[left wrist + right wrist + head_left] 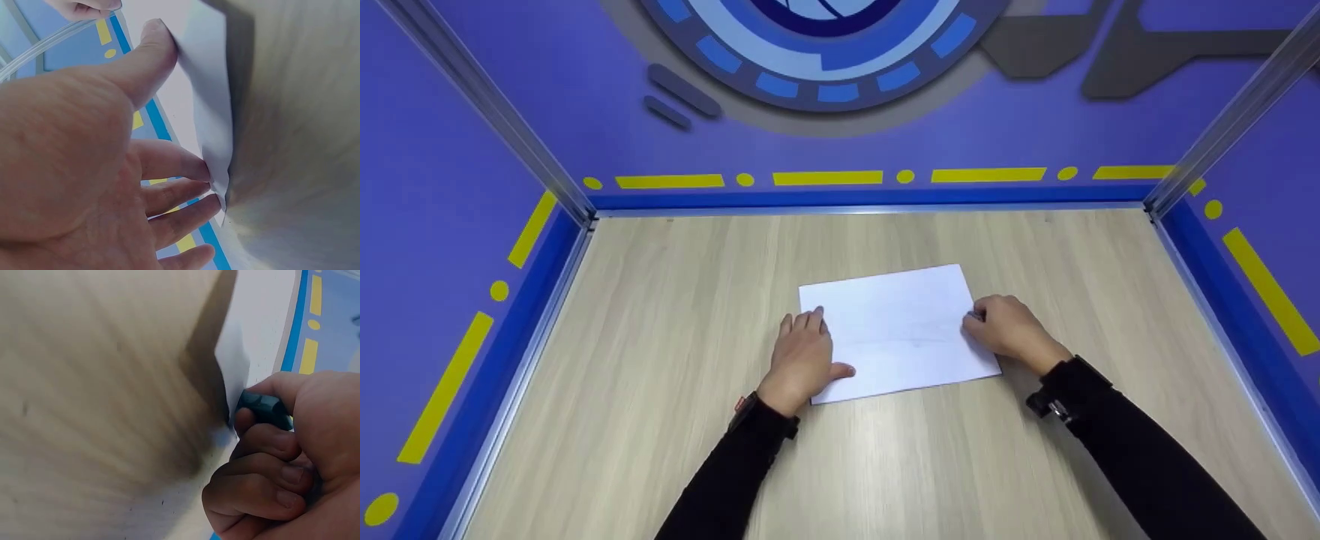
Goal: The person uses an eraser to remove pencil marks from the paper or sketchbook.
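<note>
A white sheet of paper (896,322) lies slightly turned on the wooden table, and its edge looks lifted in both wrist views. My left hand (801,358) rests on its left edge, fingers fairly straight and spread, thumb stretched over the lower left part. In the left wrist view the fingertips (194,211) touch the paper's edge. At the paper's right edge, my right hand (1011,327) pinches a small dark teal object (263,408) between thumb and curled forefinger. The other fingers fold into the palm. Most of that object is hidden, so its kind is unclear.
The light wooden table (675,300) is bounded by a blue back wall (825,154) and blue side walls with yellow markings. Metal rails (521,397) run along the table's edges. Black sleeves and wrist straps cover both forearms.
</note>
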A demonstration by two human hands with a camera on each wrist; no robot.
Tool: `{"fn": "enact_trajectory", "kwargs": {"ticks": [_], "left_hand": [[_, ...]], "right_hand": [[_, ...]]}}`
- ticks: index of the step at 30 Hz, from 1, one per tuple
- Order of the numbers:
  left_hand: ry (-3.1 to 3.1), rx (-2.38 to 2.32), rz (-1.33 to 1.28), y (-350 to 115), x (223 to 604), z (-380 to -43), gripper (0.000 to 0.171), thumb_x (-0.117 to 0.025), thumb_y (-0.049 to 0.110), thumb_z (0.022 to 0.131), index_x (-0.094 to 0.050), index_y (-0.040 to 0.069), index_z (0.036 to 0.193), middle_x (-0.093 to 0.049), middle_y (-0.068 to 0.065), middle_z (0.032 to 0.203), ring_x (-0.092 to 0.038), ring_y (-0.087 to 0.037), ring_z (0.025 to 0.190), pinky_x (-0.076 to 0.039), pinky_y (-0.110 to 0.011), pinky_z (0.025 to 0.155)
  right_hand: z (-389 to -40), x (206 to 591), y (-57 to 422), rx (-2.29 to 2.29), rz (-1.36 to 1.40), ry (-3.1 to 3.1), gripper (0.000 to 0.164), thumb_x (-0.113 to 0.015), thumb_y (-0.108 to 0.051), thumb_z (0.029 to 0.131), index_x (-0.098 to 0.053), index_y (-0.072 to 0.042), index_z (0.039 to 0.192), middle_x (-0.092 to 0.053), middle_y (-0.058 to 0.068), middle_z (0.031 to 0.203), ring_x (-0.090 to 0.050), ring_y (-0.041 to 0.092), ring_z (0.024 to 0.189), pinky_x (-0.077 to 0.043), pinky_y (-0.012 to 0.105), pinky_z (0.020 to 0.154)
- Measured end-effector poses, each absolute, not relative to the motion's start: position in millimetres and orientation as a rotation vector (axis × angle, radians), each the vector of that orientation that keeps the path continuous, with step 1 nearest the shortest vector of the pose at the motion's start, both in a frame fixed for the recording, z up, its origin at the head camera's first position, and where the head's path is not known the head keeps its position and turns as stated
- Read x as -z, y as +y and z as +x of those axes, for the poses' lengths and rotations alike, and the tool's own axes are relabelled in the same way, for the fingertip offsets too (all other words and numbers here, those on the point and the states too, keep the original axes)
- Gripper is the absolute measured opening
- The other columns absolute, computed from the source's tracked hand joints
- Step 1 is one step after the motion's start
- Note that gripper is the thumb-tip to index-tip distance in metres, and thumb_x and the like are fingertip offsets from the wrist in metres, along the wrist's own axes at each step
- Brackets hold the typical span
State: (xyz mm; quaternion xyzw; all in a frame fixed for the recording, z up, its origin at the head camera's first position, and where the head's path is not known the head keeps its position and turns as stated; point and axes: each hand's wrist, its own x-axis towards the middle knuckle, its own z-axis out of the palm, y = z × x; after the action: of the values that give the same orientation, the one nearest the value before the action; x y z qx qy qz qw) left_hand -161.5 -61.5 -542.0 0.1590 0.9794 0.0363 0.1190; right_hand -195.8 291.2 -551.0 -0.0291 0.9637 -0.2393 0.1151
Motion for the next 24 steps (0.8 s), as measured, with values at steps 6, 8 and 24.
{"fn": "enact_trajectory", "kwargs": {"ticks": [6, 8, 24], "left_hand": [[2.858, -0.114, 0.463, -61.6, 540.6, -161.6, 0.107, -0.078, 0.068, 0.093, -0.049, -0.011, 0.160, -0.042, -0.021, 0.176, -0.040, -0.038, 0.163, -0.027, -0.057, 0.138], [2.860, -0.111, 0.463, -61.3, 540.2, -161.7, 0.108, -0.079, 0.068, 0.093, -0.049, -0.011, 0.160, -0.043, -0.022, 0.175, -0.041, -0.038, 0.163, -0.027, -0.057, 0.138], [2.881, -0.084, 0.484, -62.5, 541.8, -162.9, 0.109, -0.078, 0.071, 0.091, -0.051, -0.010, 0.159, -0.046, -0.020, 0.173, -0.044, -0.037, 0.160, -0.029, -0.057, 0.137]], "right_hand": [[-195.9, 545.1, 285.3, 0.618, -0.064, 2.819, 0.031, -0.059, -0.026, 0.104, -0.058, -0.009, 0.078, -0.053, 0.007, 0.078, -0.053, 0.025, 0.074, -0.038, 0.034, 0.066], [-195.6, 541.7, 282.3, 0.608, -0.052, 2.800, 0.032, -0.059, -0.028, 0.105, -0.059, -0.007, 0.080, -0.055, 0.008, 0.079, -0.054, 0.026, 0.075, -0.039, 0.035, 0.066], [-204.9, 533.4, 135.5, 0.587, -0.379, 2.759, 0.039, -0.065, -0.031, 0.105, -0.058, -0.013, 0.072, -0.062, 0.006, 0.077, -0.061, 0.028, 0.081, -0.054, 0.048, 0.078]]}}
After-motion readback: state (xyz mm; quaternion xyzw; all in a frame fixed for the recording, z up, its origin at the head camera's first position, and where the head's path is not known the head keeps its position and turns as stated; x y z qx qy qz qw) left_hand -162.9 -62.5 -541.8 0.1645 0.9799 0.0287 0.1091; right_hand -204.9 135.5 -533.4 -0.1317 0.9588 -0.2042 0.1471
